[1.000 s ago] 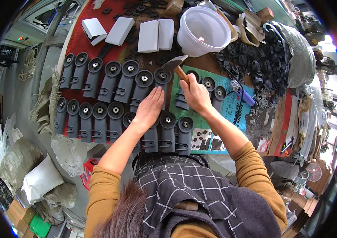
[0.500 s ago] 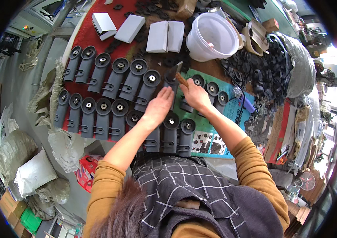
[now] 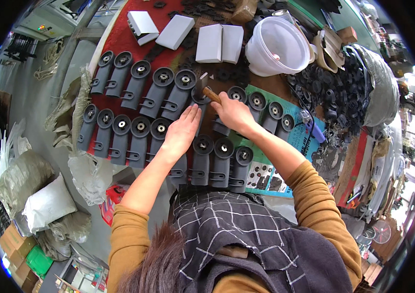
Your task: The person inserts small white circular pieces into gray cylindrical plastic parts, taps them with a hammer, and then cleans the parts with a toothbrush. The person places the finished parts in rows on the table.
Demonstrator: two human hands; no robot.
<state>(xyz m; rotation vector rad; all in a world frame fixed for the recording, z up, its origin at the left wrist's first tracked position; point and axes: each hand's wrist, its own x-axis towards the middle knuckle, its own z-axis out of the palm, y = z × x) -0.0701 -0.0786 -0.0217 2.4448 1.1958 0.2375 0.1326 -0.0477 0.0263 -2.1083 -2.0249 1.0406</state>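
My right hand (image 3: 236, 113) is closed around the wooden handle of a hammer (image 3: 211, 94). The hammer's metal head lies over the round end of a dark grey plastic part (image 3: 200, 100) in the upper row. My left hand (image 3: 180, 133) rests along that part's body, fingers stretched out, and hides much of it. On either side stand more of these parts, each a tubular body with a round cup holding a metal insert, such as the grey part (image 3: 177, 100) just left of the hammer and another (image 3: 257, 101) to its right. A lower row runs nearer me.
White boxes (image 3: 209, 45) and a white plastic bucket (image 3: 258, 53) stand at the table's far side. Right of the bucket is a heap of small black parts (image 3: 327, 88). Under the right-hand parts lies a green and blue printed sheet (image 3: 266, 141). Plastic bags (image 3: 49, 202) fill the floor at left.
The view has shifted, so the table appears farther right. Both hands and the hammer have moved one part to the left along the upper row; the part formerly under the hammer is uncovered.
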